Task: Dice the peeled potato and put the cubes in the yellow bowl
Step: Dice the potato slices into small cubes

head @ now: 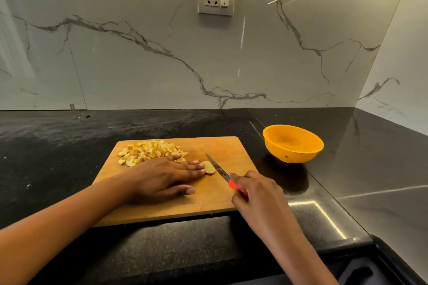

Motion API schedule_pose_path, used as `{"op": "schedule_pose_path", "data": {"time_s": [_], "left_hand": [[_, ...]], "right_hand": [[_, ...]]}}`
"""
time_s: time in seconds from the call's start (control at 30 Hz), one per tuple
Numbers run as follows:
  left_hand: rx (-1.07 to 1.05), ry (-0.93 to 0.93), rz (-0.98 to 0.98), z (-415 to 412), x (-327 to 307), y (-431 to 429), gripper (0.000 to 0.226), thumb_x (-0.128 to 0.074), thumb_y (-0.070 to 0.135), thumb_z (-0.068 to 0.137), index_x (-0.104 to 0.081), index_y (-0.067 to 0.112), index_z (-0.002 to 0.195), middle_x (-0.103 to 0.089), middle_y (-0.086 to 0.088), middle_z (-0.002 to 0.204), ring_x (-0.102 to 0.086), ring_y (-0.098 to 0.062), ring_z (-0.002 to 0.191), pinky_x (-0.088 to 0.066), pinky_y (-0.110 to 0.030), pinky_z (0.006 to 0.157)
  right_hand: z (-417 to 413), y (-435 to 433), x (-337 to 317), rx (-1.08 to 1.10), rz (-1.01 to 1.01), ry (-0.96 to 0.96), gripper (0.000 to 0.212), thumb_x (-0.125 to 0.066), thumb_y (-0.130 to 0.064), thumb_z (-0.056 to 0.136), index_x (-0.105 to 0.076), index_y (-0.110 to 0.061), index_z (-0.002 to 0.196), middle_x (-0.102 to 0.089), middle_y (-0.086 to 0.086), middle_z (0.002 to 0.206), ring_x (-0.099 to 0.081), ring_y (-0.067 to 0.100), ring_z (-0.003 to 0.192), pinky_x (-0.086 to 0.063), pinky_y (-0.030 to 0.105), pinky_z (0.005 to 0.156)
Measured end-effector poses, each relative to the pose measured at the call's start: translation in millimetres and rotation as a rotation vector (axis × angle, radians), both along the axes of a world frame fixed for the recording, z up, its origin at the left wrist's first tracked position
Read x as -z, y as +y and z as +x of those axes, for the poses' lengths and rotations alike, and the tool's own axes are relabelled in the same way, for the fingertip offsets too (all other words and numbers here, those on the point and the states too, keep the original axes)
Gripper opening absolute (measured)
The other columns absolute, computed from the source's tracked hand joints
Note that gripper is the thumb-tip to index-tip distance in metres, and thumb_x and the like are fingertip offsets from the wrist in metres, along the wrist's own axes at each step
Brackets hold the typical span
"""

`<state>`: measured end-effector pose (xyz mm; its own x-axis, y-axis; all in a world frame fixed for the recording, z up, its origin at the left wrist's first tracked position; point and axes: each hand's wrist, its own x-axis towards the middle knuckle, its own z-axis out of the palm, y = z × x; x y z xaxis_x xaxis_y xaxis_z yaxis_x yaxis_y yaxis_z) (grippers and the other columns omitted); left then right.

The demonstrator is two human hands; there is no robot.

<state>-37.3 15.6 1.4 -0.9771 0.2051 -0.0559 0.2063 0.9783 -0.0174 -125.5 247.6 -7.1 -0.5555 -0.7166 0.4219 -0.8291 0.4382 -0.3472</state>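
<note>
One board (222, 146) on bench, under both grips. Yellow bowl (294, 155) beyond right grip (257, 194), apparently empty. Cube heap (148, 151) just beyond left grip (159, 177), which is flat, fingertips pressing the last potato piece (209, 167). Right grip wrapped round knife (218, 169). Advisable: curl fingertips back, cut evenly.

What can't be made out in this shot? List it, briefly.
Head view only:
- Potato piece: the left hand covers part; its full size is hidden.
- Knife: the right hand hides most of the red handle.
- Potato cubes: the pile's near edge lies behind the left hand.
- Dark mark on the yellow bowl: too small to identify.
</note>
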Motion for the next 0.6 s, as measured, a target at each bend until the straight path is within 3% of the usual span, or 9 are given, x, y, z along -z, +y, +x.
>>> {"op": "schedule_pose_path", "data": {"time_s": [0.27, 0.5, 0.6], "left_hand": [[0.005, -0.015, 0.027, -3, 0, -2, 0.075, 0.007, 0.077, 0.077, -0.002, 0.041, 0.142, -0.006, 0.026, 0.15, 0.002, 0.016, 0.136, 0.011, -0.011, 0.108], [-0.005, -0.014, 0.077, -4, 3, -3, 0.073, 0.004, 0.076, 0.08, -0.006, 0.041, 0.143, -0.01, 0.026, 0.15, -0.003, 0.016, 0.136, 0.012, -0.008, 0.107], [-0.01, -0.015, 0.064, -3, 2, -2, 0.076, 0.007, 0.078, 0.077, -0.004, 0.042, 0.143, -0.008, 0.026, 0.15, -0.002, 0.016, 0.137, 0.015, -0.01, 0.107]], "right_hand": [[-2, -5, -5, -0.058, 0.09, 0.065, 0.047, -0.045, -0.024, 0.099, -0.038, -0.027, 0.145, -0.039, -0.013, 0.096, -0.045, 0.006, 0.083, -0.031, 0.014, 0.057], [-8, -19, -9, -0.106, 0.162, 0.091, 0.043, -0.042, -0.024, 0.1, -0.041, -0.022, 0.143, -0.048, -0.005, 0.11, -0.048, 0.01, 0.093, -0.032, 0.02, 0.071], [-4, -10, -8, -0.102, 0.19, 0.092, 0.045, -0.041, -0.024, 0.1, -0.038, -0.024, 0.145, -0.04, -0.009, 0.1, -0.04, 0.006, 0.086, -0.03, 0.017, 0.063]]}}
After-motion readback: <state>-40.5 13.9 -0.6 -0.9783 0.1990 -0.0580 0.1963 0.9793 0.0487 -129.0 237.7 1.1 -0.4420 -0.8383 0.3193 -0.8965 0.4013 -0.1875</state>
